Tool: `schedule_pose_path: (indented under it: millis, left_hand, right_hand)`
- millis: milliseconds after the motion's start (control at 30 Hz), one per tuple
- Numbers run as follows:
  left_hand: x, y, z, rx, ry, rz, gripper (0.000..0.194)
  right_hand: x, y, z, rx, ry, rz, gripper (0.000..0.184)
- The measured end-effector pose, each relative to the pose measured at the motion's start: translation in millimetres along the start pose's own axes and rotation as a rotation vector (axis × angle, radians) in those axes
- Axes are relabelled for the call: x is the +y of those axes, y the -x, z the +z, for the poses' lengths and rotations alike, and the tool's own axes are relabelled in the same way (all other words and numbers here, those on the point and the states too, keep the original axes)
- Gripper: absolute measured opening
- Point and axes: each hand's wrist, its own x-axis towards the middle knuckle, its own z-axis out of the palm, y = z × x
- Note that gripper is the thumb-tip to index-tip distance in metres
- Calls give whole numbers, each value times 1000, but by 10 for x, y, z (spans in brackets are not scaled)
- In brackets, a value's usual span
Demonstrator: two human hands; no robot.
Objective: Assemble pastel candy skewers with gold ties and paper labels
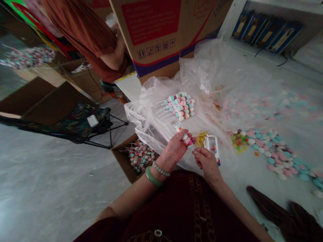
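Observation:
My left hand (176,148), with beads and a green bangle at the wrist, is closed around a marshmallow skewer (188,141) in a printed clear wrapper. Close beside it, my right hand (207,163) pinches at the skewer's thin stick end; whether a tie is also between those fingertips is too small to tell. A bunch of gold twist ties (201,138) lies just beyond my right fingers. Next to it is a white box with a printed picture (213,148). Farther off, a stack of marshmallow skewers (181,106) in pink, blue and white rests on plastic sheeting (151,101).
Loose marshmallows (280,154) and gummy candies (239,141) are spread at the right. A carton of wrapped skewers (128,164) stands below on the left. A tall carton (156,33) rises at the back, beside a person in a brown shirt (85,30). A folding chair (75,121) holds an open box.

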Motion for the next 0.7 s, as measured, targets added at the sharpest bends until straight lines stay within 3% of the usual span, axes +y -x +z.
schedule_pose_path:
  millis: [100, 200, 300, 433, 567, 700]
  left_hand:
    - [25, -4, -9, 69, -6, 84, 11]
    - [-53, 14, 23, 36, -22, 104, 13]
    - [-113, 30, 41, 35, -34, 29, 17]
    - [-38, 26, -33, 34, -17, -79, 16]
    - [-11, 10, -111, 55, -50, 51, 18]
    - [-128, -11, -115, 88, -243, 114, 30]
  right_hand:
    - [19, 24, -11, 18, 129, -16, 19]
    - [-49, -8, 64, 75, 191, -123, 19]
    - [-116, -54, 130, 102, 181, -196, 21]
    - [-71, -58, 83, 46, 183, -131, 24]
    - [-21, -46, 37, 7, 297, -72, 18]
    - [-83, -93, 94, 94, 524, -276, 19]
